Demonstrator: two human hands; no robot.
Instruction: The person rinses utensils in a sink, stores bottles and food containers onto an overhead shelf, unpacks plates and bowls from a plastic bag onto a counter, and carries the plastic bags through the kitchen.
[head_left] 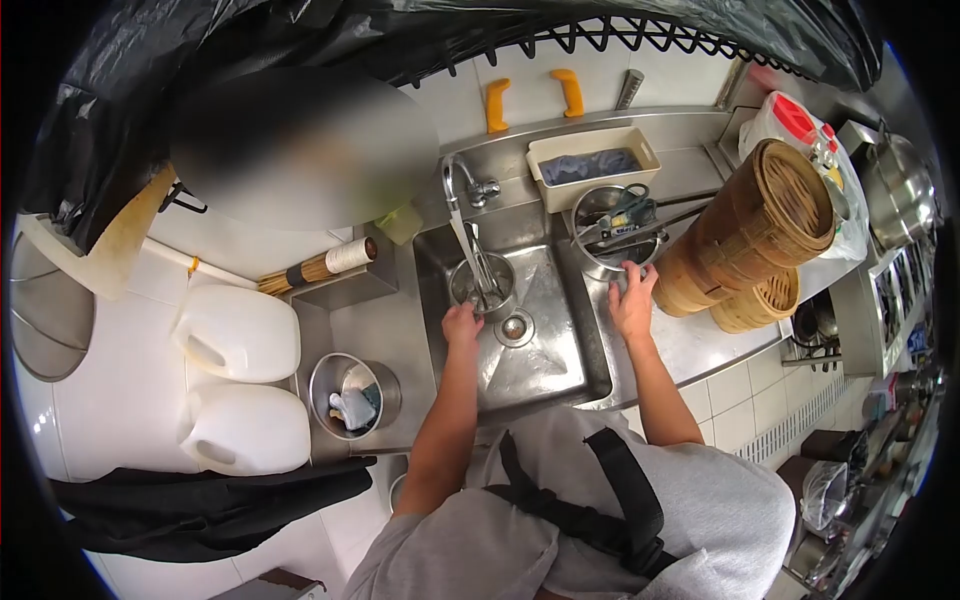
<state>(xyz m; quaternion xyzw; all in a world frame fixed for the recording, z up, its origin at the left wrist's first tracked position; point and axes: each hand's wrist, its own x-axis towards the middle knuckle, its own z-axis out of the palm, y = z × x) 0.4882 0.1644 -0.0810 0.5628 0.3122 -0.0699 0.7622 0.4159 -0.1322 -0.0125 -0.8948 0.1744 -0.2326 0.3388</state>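
Note:
My left hand (pixel 463 325) is closed at the near edge of a small metal pot (pixel 464 298) in the sink. A whisk (pixel 487 272) stands in that pot, and water runs into it from the tap (pixel 452 185). On the counter right of the sink, my right hand (pixel 632 302) has its fingers at the near rim of a round metal bowl (pixel 590 262), with thumb and fingers bent around the edge. Inside the bowl lie a teal and grey tool (pixel 632 212) and long metal utensils; their exact kinds are hard to make out.
Stacked bamboo steamers (pixel 735 235) stand close right of the bowl. Behind it sits a beige bin (pixel 595 165) with dark cloth. Left of the sink are a metal container (pixel 355 395), white plastic jugs (pixel 245 430) and a bamboo brush (pixel 318 268). Orange handles (pixel 497 105) hang at the wall.

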